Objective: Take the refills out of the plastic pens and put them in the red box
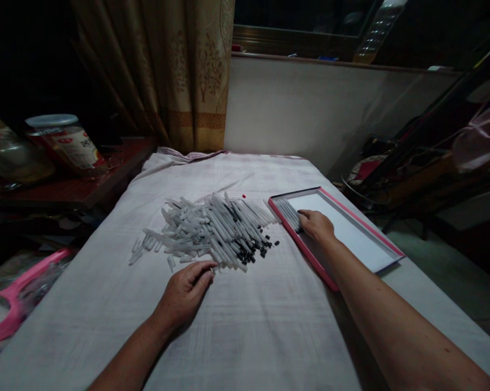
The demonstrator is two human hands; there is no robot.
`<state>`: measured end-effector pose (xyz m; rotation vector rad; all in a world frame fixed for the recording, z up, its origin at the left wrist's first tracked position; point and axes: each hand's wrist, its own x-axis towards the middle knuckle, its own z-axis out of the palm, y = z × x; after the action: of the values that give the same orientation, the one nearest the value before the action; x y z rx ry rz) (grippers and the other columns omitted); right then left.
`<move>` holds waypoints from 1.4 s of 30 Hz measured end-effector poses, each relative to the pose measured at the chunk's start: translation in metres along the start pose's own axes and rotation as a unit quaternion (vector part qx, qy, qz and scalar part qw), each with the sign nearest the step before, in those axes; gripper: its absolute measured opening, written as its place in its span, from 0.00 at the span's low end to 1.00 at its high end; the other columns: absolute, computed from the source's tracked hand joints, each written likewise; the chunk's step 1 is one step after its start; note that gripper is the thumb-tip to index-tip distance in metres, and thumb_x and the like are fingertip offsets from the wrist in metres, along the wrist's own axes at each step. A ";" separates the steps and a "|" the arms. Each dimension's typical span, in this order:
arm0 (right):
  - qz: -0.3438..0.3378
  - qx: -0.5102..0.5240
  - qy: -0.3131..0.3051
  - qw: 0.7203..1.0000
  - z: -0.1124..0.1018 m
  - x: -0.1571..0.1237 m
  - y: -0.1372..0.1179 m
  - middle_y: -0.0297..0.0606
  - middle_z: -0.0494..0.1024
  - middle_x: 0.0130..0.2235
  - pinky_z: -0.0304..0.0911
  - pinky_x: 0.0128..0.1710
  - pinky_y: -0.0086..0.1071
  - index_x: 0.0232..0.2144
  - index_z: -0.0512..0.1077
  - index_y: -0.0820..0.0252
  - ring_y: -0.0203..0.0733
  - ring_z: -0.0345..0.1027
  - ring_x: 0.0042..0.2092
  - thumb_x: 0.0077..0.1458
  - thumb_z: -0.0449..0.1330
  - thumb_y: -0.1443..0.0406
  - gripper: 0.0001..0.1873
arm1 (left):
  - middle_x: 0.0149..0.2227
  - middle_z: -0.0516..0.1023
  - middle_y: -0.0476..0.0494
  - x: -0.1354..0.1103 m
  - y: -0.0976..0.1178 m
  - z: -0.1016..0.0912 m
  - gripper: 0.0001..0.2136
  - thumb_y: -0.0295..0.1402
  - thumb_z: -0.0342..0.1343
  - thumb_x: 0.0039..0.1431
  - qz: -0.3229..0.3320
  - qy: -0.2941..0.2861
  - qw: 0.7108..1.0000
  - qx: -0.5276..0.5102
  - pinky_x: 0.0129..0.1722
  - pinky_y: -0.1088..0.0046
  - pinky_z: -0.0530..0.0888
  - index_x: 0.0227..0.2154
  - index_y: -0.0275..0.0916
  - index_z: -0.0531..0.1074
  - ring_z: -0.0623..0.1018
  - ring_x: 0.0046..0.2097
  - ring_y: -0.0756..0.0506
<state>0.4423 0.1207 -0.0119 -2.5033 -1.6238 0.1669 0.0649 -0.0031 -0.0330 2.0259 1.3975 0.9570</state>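
Note:
A loose heap of several white pens with black tips (212, 228) lies on the cloth-covered table (249, 326). My left hand (183, 296) rests palm down at the heap's near edge, fingers curled onto a pen or two. To the right sits a flat pink-rimmed box (310, 260) with a white floor, and a row of pens (288, 213) lies along its left side. My right hand (316, 225) is inside the box, fingers bent down on that row of pens.
A tiny red piece (244, 196) lies beyond the heap. Two lidded jars (68, 142) stand on a dark side shelf at left. A pink plastic object (14, 293) lies at lower left. A curtain (167, 70) hangs behind; clutter and a dark frame (432, 141) stand at right.

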 end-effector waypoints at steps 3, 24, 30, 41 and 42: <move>-0.003 -0.006 -0.003 1.000 -0.001 0.000 -0.001 0.42 0.80 0.54 0.67 0.47 0.38 0.55 0.77 0.49 0.54 0.73 0.54 0.62 0.51 0.60 0.24 | 0.40 0.85 0.45 0.000 -0.001 0.000 0.13 0.38 0.52 0.63 0.000 -0.003 1.000 -0.002 0.44 0.69 0.80 0.43 0.42 0.79 0.83 0.41 0.45; -0.064 -0.023 0.057 0.996 -0.026 -0.029 -0.028 0.50 0.76 0.57 0.65 0.51 0.42 0.58 0.74 0.59 0.55 0.70 0.55 0.62 0.52 0.64 0.24 | 0.38 0.84 0.46 0.002 0.000 0.002 0.13 0.39 0.52 0.62 -0.005 -0.003 1.000 -0.030 0.43 0.70 0.78 0.42 0.42 0.79 0.82 0.38 0.46; -0.159 0.007 0.037 0.987 -0.024 -0.072 -0.058 0.41 0.83 0.47 0.64 0.42 0.33 0.46 0.81 0.53 0.48 0.74 0.48 0.64 0.51 0.59 0.19 | 0.40 0.84 0.46 0.002 -0.004 0.004 0.14 0.40 0.51 0.62 -0.016 -0.007 0.999 -0.035 0.45 0.70 0.78 0.43 0.43 0.79 0.82 0.42 0.45; -0.197 0.066 0.011 0.978 -0.001 -0.104 -0.069 0.43 0.84 0.38 0.62 0.35 0.32 0.32 0.83 0.57 0.47 0.77 0.39 0.57 0.58 0.62 0.13 | 0.39 0.84 0.46 0.002 -0.004 0.004 0.13 0.38 0.52 0.62 0.005 -0.002 1.000 -0.024 0.43 0.71 0.78 0.42 0.43 0.79 0.83 0.39 0.45; -0.185 0.081 0.021 0.979 0.000 -0.104 -0.067 0.44 0.84 0.38 0.62 0.35 0.32 0.32 0.83 0.57 0.47 0.77 0.39 0.58 0.57 0.62 0.13 | 0.39 0.84 0.46 0.003 -0.004 0.005 0.13 0.37 0.52 0.62 0.009 -0.001 1.000 -0.023 0.44 0.71 0.78 0.42 0.43 0.79 0.83 0.40 0.46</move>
<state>0.3402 0.0530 0.0016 -2.0314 -1.9351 0.1898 0.0664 0.0008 -0.0385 2.0085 1.3472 0.9853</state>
